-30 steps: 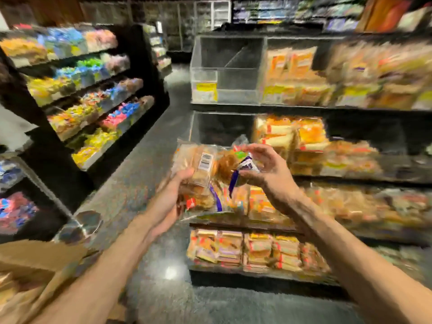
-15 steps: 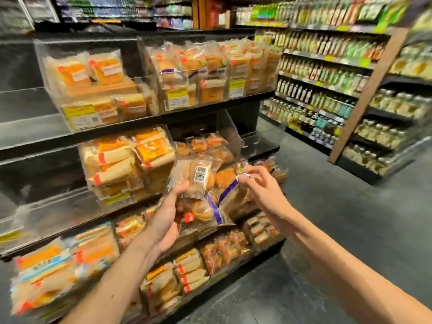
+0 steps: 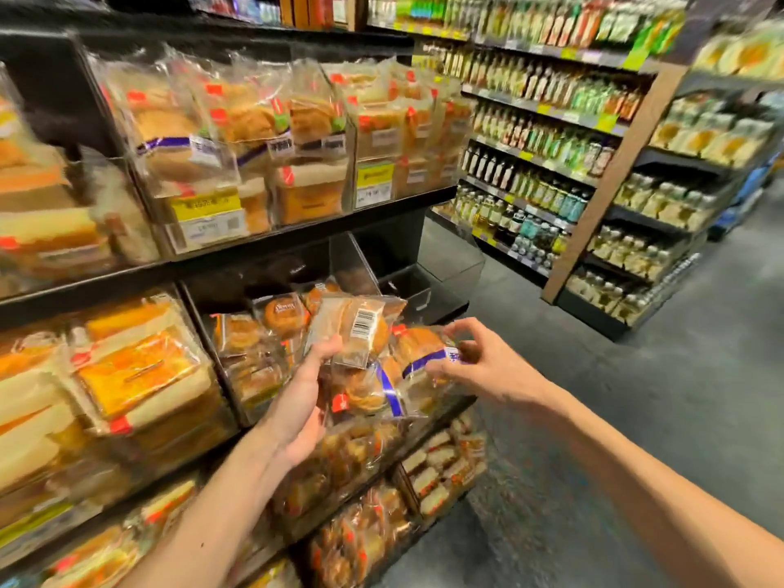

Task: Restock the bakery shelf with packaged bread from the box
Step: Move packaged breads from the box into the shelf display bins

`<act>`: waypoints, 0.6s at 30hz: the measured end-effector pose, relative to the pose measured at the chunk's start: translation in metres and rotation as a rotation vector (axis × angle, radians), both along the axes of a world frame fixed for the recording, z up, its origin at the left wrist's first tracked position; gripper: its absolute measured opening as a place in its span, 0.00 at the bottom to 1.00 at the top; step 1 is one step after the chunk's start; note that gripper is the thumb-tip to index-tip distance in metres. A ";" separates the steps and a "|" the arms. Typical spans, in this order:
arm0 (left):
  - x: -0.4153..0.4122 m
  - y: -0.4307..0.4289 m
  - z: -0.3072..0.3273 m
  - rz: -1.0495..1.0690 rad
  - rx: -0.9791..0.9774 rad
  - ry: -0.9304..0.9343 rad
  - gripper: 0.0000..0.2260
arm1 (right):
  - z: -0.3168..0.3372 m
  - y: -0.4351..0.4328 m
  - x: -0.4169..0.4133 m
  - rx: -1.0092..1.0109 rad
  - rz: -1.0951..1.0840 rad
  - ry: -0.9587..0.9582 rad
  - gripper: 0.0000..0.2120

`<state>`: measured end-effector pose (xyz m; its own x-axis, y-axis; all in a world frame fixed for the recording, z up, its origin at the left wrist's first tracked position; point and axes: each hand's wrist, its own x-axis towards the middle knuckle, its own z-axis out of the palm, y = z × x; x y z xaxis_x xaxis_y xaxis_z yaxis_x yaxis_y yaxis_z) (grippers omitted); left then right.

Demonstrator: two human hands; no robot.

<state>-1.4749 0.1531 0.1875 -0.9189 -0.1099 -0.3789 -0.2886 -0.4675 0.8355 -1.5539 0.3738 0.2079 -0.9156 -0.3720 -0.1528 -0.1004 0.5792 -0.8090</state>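
Bread packets: crinkly clear plastic, bunched.

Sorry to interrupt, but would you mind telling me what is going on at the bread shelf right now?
A person is restocking the bakery shelf. Their left hand grips a barcode-labelled pack of buns at the top of a small bundle, while the right hand pinches a blue-banded pack beside it. Both packs are held in front of the middle tier, near a bin that already holds buns. Neither is on the shelf yet.
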 end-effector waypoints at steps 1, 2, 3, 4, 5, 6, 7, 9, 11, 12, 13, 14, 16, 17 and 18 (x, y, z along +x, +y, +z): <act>-0.017 -0.003 0.000 -0.006 0.008 0.002 0.22 | 0.001 -0.001 -0.019 -0.011 0.000 -0.007 0.27; -0.033 -0.007 0.001 -0.015 0.011 0.004 0.21 | 0.002 -0.003 -0.037 -0.013 -0.007 0.004 0.27; -0.048 -0.009 0.001 -0.027 0.006 0.004 0.20 | 0.001 -0.003 -0.054 -0.010 -0.020 0.023 0.28; -0.062 -0.010 0.003 -0.033 -0.002 0.002 0.20 | 0.001 -0.004 -0.071 0.009 -0.034 0.049 0.29; -0.077 -0.012 0.003 -0.027 -0.013 0.004 0.19 | 0.000 -0.005 -0.087 0.030 -0.041 0.075 0.30; -0.090 -0.014 0.002 -0.006 -0.029 0.011 0.18 | 0.000 -0.007 -0.103 0.053 -0.044 0.096 0.31; -0.103 -0.016 -0.001 0.019 -0.044 0.019 0.18 | -0.001 -0.009 -0.119 0.073 -0.049 0.108 0.30; -0.126 -0.021 -0.007 0.056 -0.067 0.024 0.20 | -0.004 -0.015 -0.154 0.105 -0.051 0.130 0.30; -0.146 -0.024 -0.013 0.085 -0.074 0.004 0.24 | -0.012 -0.023 -0.191 0.163 -0.027 0.165 0.31; -0.155 -0.025 -0.016 0.105 -0.083 -0.011 0.25 | -0.019 -0.027 -0.212 0.200 -0.004 0.177 0.31; -0.163 -0.026 -0.020 0.123 -0.100 -0.020 0.25 | -0.026 -0.033 -0.232 0.237 0.022 0.181 0.31; -0.169 -0.026 -0.021 0.149 -0.117 -0.034 0.24 | -0.035 -0.039 -0.252 0.277 0.052 0.175 0.31; -0.183 -0.026 -0.027 0.194 -0.143 -0.077 0.28 | -0.055 -0.054 -0.288 0.342 0.121 0.161 0.32; -0.189 -0.025 -0.029 0.216 -0.143 -0.106 0.28 | -0.066 -0.062 -0.305 0.364 0.163 0.154 0.31; -0.194 -0.020 -0.027 0.244 -0.146 -0.133 0.27 | -0.077 -0.070 -0.320 0.391 0.208 0.144 0.30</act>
